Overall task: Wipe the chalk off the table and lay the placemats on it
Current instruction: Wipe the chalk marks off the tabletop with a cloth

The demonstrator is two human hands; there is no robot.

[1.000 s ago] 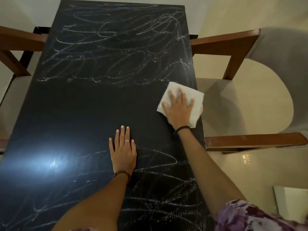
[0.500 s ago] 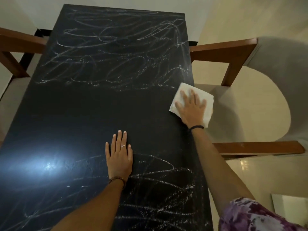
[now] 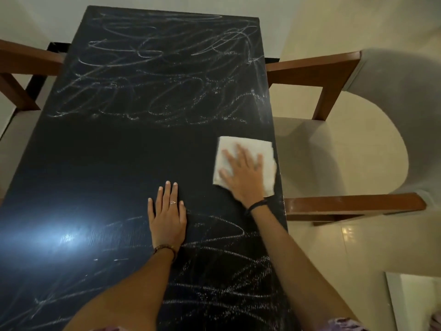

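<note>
The long black table [image 3: 100,163] carries white chalk scribbles [image 3: 167,75] across its far half and more chalk [image 3: 226,271] near me on the right. A dark band through the middle is free of chalk. My right hand [image 3: 245,177] presses flat, fingers spread, on a folded white cloth [image 3: 241,145] at the table's right edge. My left hand [image 3: 167,216] rests flat on the table, fingers straight, to the left of the cloth. No placemats are in view.
A chair with wooden arms [image 3: 317,70] and a pale cushioned seat [image 3: 310,158] stands close against the table's right side. Another wooden chair arm [image 3: 26,58] shows at the left. A light glares on the tabletop [image 3: 64,237] at the near left.
My right hand has slid the cloth back toward me along the right edge, from overhanging it to lying on the table. My left hand has stayed flat in place.
</note>
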